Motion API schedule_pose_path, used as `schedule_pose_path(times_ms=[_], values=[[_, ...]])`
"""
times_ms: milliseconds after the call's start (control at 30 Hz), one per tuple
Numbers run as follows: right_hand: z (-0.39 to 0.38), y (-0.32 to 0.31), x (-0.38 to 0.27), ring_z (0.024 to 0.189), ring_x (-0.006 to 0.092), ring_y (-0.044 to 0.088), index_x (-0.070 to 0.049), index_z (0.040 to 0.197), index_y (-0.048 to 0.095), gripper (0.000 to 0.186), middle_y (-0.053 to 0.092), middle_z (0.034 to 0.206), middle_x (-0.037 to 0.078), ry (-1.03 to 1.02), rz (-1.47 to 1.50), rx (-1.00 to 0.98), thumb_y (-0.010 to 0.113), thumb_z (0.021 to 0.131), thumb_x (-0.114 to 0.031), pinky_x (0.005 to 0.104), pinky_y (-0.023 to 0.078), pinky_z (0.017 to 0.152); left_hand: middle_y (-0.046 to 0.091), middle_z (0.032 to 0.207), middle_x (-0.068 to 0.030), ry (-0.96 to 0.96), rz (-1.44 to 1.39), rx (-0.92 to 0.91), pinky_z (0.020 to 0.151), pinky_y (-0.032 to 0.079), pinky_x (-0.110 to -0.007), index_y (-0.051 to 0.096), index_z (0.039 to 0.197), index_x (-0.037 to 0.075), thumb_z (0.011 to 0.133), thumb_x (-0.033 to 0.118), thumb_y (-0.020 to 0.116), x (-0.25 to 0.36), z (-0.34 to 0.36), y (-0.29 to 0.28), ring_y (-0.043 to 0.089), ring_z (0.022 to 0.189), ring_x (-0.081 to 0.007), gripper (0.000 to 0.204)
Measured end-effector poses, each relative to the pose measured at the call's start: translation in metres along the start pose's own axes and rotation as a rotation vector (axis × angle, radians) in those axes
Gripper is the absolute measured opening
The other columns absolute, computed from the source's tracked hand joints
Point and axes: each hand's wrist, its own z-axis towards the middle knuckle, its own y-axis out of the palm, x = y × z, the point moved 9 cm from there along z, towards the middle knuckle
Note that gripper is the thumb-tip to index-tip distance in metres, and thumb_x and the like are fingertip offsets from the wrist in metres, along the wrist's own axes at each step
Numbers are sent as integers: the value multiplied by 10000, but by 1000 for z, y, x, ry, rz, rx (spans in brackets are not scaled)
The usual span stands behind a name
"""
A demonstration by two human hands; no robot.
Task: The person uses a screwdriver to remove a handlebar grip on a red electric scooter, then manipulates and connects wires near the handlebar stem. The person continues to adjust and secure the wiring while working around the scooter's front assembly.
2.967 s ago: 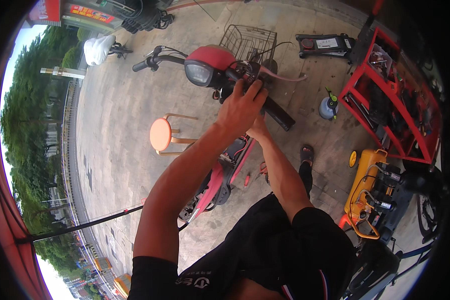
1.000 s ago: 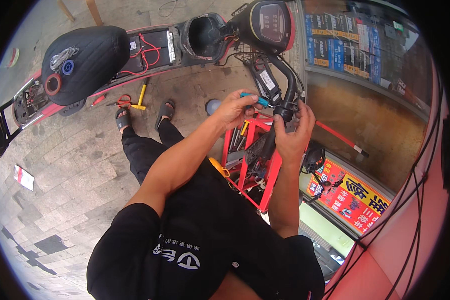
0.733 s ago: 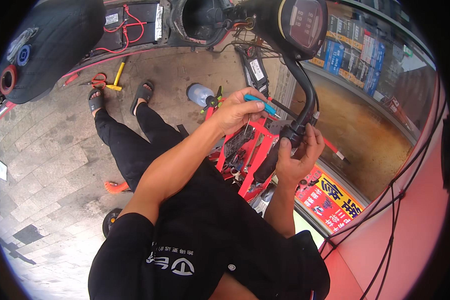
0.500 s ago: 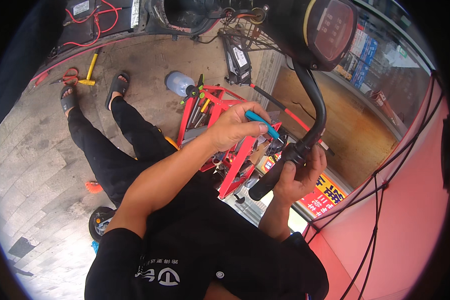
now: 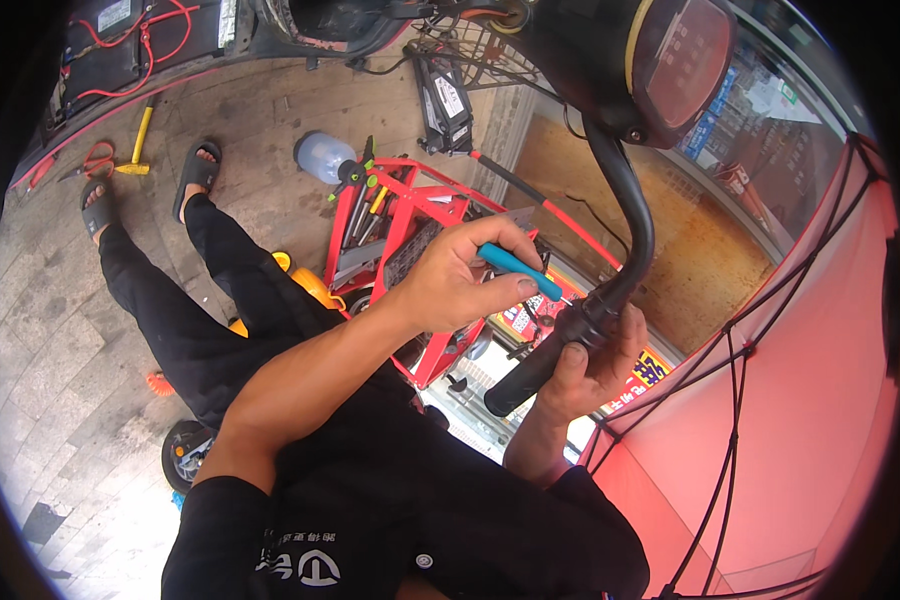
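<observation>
My left hand [image 5: 448, 275] is closed on the blue handle of a small screwdriver [image 5: 520, 271]. The screwdriver slants down to the right, and its thin metal tip is at the black collar [image 5: 585, 318] where the grip joins the handlebar; whether it touches a screw is too small to tell. My right hand [image 5: 588, 375] wraps the black handlebar grip [image 5: 523, 385] from below, thumb on the near side and fingers behind. From there the curved black handlebar [image 5: 638, 220] rises to a dark head unit with a reddish display [image 5: 685, 65].
A red tool cart [image 5: 345, 220] holding several tools stands beyond my left hand. Behind it are a clear plastic jug [image 5: 325, 157] and a black box [image 5: 443, 105]. A yellow hammer [image 5: 141, 145] and red-handled scissors [image 5: 98, 158] lie by my feet. Pink sheeting [image 5: 800, 390] hangs at right.
The whole view has shifted, moving the floor items and cart leftward. Both hands keep their holds, and the screwdriver tip stays by the collar.
</observation>
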Motion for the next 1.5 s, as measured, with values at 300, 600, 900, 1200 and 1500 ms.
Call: schedule_pose_path(times_ms=[300,600,900,1200,1500], values=[[1,2,-3,967,187,552,61,1300,424,667,424,1179,90,-65,-25,-2,715,814,-292,297,499,785,601,958,-59,108,201,-42,736,469,-258,589,975,16,803,12,667,17,-1,4,575,853,-110,188],[-1,-1,3,1061,201,468,47,1283,463,692,355,1224,102,12,43,5,768,764,-294,307,455,872,623,943,-85,213,330,-167,793,455,-326,599,968,31,795,7,670,29,-2,10,581,893,-193,188],[1,2,2,1051,206,480,47,1275,463,673,348,1224,102,11,84,0,768,764,-266,317,500,838,613,918,-69,179,416,-233,757,460,-317,576,995,26,834,58,664,37,5,14,581,864,-176,187],[2,2,2,1044,209,491,43,1276,459,659,351,1217,102,-9,78,-15,756,774,-263,316,478,843,613,899,-56,-263,384,-148,666,474,-252,567,1062,1,881,91,615,17,-9,15,600,762,-115,208],[3,5,0,1064,214,490,34,1307,410,653,322,1231,103,-13,72,-48,717,806,-252,322,473,857,584,824,-37,-247,331,-304,675,474,-259,566,1029,3,901,121,606,17,4,20,577,748,-104,179]])
